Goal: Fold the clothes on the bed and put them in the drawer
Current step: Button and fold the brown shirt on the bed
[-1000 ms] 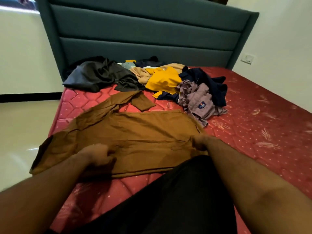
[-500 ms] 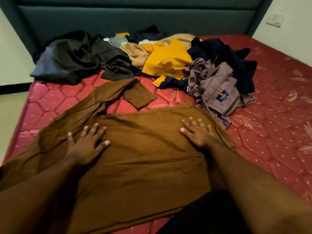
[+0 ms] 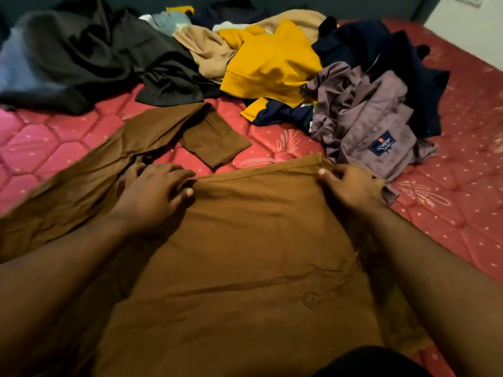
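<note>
Folding is underway: left hand (image 3: 156,195) and right hand (image 3: 351,187) each pinch the far hem of the brown garment (image 3: 245,254) spread on the near bed (image 3: 449,213); next, likely draw that edge nearward evenly.

Both hands, left (image 3: 156,190) and right (image 3: 351,186), reach forward, fingers curled.

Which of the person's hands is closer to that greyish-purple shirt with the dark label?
The right hand: it pinches the brown garment's far edge right beside the greyish-purple shirt. The left hand grips the same edge, farther away.
</note>
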### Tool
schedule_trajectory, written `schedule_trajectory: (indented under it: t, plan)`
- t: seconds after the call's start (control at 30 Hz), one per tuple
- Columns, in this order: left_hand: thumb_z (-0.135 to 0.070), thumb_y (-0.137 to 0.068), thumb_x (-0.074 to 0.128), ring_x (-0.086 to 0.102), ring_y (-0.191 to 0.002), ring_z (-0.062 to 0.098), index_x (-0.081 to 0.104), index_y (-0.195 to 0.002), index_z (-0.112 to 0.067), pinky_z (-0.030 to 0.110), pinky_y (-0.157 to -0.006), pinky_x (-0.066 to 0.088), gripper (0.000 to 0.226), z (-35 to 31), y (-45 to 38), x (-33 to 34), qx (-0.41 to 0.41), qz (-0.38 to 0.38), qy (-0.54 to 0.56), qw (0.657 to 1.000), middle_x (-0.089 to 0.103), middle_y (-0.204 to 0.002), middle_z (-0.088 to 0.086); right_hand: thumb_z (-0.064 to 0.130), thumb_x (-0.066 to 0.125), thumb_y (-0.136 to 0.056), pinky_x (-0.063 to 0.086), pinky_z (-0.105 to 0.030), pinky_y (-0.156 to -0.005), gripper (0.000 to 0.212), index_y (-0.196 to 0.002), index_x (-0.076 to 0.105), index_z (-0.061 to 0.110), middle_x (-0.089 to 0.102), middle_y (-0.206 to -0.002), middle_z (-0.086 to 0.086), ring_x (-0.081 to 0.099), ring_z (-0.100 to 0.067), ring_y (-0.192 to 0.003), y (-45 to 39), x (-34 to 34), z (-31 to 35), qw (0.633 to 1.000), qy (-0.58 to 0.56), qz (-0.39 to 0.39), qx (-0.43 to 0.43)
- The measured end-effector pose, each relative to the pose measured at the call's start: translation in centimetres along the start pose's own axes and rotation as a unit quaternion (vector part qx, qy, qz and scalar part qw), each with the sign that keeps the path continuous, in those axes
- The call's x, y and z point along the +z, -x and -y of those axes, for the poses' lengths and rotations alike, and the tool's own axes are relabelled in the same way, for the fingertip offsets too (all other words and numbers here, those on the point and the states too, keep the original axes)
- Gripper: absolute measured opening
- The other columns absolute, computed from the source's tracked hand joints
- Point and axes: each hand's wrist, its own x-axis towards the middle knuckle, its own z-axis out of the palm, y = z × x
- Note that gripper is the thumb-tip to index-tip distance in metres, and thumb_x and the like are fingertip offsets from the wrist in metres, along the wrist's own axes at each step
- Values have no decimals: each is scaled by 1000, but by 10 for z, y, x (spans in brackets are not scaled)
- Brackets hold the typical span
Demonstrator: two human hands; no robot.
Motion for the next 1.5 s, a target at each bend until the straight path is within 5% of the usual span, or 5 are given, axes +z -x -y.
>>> schedule_trajectory:
  t: [0.3,0.87,1.13,1.33,1.5]
  plan:
    - [-60,-82,60,56,-93,17,55,-82,-29,36,-84,29,31,45,-16,-11,28,40,-65,997,53,-84,-10,51,50,-93,27,-52,-104,45,-124,53,18,49,-134,-15,40,-41,-127,-25,11,41,992,-41,10,117]
    - [-57,-84,57,54,-84,19,56,-92,-28,30,-69,40,30,55,-28,-31,26,93,-34,995,54,-87,-4,21,44,-99,49,-48,-77,25,-123,50,18,46,-121,-14,53,-40,-105,-45,6,23,960,179,-41,-209]
    - [-53,-92,48,65,-91,25,56,-115,-30,32,-68,48,34,56,11,-98,176,83,-198,961,67,-107,0,13,57,-91,49,-48,-79,34,-125,52,12,45,-134,-13,53,-39,-107,-13,-54,18,936,195,-118,-268]
    - [-43,-83,37,57,-39,20,63,-104,-22,23,-28,34,40,11,71,-110,344,9,-207,916,67,-67,2,9,58,-86,44,-37,-58,15,-100,63,11,54,-106,-12,62,-35,-89,75,-75,-14,956,158,-118,-215]
    - [-28,-101,30,68,-95,23,44,-133,-22,34,-67,51,35,-47,138,-80,277,158,-307,897,64,-111,2,16,59,-90,51,-39,-64,16,-104,65,14,59,-114,-8,65,-32,-94,141,-68,-36,959,174,-51,-218]
